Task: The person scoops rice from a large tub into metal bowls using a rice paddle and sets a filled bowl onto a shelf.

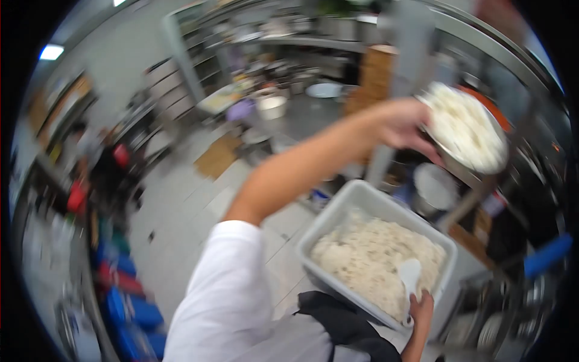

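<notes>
My left hand (410, 130) reaches up to the right, its fingers closed on the rim of a round bowl (476, 161) heaped with white rice (464, 123). Motion blurs the bowl, and it is tilted. Below it stands a large pale plastic tub (307, 247) holding a mass of rice (368, 256) with darker bits in it. At the tub's near right edge, my right hand (421, 306) is closed around the handle of a white rice paddle (410, 274). The paddle's blade rests on or just over the rice in the tub; I cannot tell which.
Beyond the arm is a steel table (301, 114) with a pale bucket (271, 105) and dishes. A metal shelf frame (476, 27) stands at the right, near a blue handle (547, 256). A person (90, 148) is at the far left. Blue containers (136, 308) line the lower left.
</notes>
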Motion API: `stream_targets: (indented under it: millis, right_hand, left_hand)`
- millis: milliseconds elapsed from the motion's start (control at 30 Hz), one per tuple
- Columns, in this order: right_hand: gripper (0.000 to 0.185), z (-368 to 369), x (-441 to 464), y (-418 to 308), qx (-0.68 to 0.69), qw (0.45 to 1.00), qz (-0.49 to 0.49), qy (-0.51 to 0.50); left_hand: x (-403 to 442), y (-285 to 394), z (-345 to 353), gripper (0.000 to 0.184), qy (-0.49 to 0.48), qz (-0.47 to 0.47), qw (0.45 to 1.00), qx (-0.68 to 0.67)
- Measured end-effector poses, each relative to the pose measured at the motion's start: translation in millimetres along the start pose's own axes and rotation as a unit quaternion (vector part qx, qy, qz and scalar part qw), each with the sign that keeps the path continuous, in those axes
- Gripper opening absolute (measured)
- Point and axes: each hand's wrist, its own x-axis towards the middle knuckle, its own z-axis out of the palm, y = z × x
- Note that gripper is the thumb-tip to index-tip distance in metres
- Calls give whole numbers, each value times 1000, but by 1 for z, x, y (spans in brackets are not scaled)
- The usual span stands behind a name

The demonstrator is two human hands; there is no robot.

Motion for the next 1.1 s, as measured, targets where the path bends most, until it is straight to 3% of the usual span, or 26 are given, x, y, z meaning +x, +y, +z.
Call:
stream_targets:
  millis: [33, 133, 200, 333, 367, 400, 433, 500, 600, 667, 733, 767, 1000, 1100]
  right_hand:
    - [36, 4, 2, 1, 0, 997, 39, -68]
    - [36, 12, 4, -6, -68, 982, 17, -178]
    - [36, 25, 10, 11, -121, 983, -8, -137]
    - [34, 43, 26, 46, -126, 974, -45, -184]
    - [37, 43, 29, 42, -156, 968, -25, -194]
    - [28, 51, 26, 51, -95, 988, -98, -69]
    - [29, 36, 26, 32, -39, 993, -62, -97]
    - [29, 20, 19, 24, -28, 995, -73, -57]
    - [20, -34, 11, -29, -18, 996, 34, -79]
    - [17, -57, 4, -42, 7, 994, 73, -77]
    - [18, -75, -5, -56, 204, 972, 82, -84]
    - [18, -86, -23, -105, 187, 974, 99, -77]
    - [17, -80, -46, -98, 234, 954, 162, -92]
    - [18, -59, -45, -104, 185, 972, 123, -81]
  left_hand:
    - [-14, -15, -5, 43, 19, 0, 1000, -17]
    - [-58, -58, -10, 39, 161, -91, 981, -59]
    - [-78, -107, -31, 41, 165, -95, 977, -92]
    - [-143, -128, -4, 38, 247, -52, 967, -29]
    - [-156, -138, -10, 37, 248, -112, 962, -2]
    - [-162, -189, -41, 36, 240, -92, 965, 50]
    - [-165, -188, -28, 35, 310, -108, 944, -32]
    - [-168, -203, -22, 33, 352, -154, 923, 27]
    - [-163, -246, -35, 38, 396, -176, 900, 39]
    - [-151, -268, -45, 41, 368, -200, 907, 33]
    - [-141, -287, -51, 44, 355, -214, 910, 30]
    - [-158, -277, -62, 47, 345, -224, 911, 7]
    - [-113, -339, -13, 55, 288, -253, 923, 23]
    - [-105, -352, -9, 55, 250, -242, 937, 28]
